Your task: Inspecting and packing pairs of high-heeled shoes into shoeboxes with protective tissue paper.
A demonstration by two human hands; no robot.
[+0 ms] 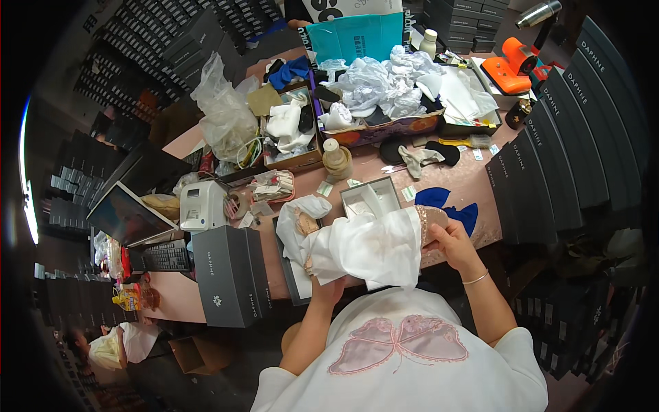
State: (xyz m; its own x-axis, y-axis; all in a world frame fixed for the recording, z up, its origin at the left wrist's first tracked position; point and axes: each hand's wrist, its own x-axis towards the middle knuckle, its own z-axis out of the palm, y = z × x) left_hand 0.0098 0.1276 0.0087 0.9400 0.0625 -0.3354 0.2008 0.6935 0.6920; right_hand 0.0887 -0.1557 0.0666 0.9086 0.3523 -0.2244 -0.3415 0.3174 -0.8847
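A beige-pink shoe point(432, 223) with beaded trim is held in front of me, with white tissue paper point(384, 248) draped over most of it. My right hand point(449, 242) is closed on its uncovered right end, thumb on top. From below, my left hand point(328, 291) grips the left end of the bundle, where a strip of similar trim shows; its fingers are partly hidden by the paper. Just left of the bundle is an open dark shoebox point(296, 292) with white paper and another beige shoe point(307, 223). Behind it lies a white-lined box part point(388, 187).
Stacked dark shoeboxes point(576, 137) rise at the right, and more boxes point(223, 275) stand at the left. A label printer point(202, 206), a bottle point(336, 159), a blue cloth point(463, 214) and a patterned carton point(391, 134) of crumpled paper surround the work area. An orange device point(506, 69) sits far right.
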